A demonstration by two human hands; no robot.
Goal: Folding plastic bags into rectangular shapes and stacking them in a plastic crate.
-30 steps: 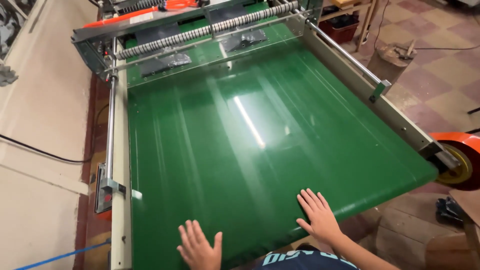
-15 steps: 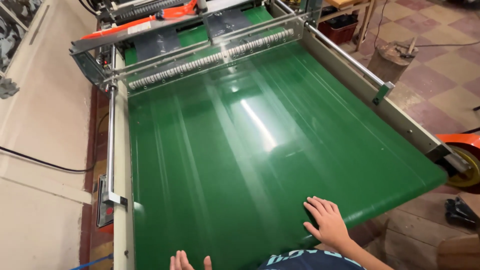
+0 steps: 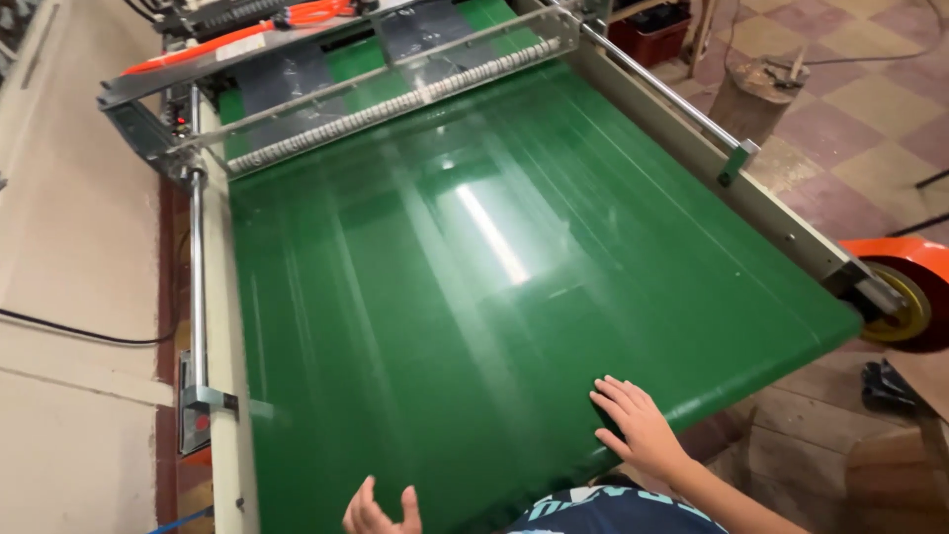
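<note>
The green conveyor belt [image 3: 474, 297] looks like smooth, glossy plastic or rubber sheet, mirroring a bright streak of lamp light; the side rail [image 3: 732, 188] is painted metal, cream and matt, with a polished steel rod [image 3: 198, 277] along the opposite edge; the roller [image 3: 395, 104] at the far end is ribbed, pale and dull; the guard [image 3: 326, 74] above it is clear, shiny plastic; the floor tiles [image 3: 870, 99] are matt and worn; the wooden stump [image 3: 751, 94] is rough; the right hand [image 3: 638, 425] lies bare on the belt.
</note>
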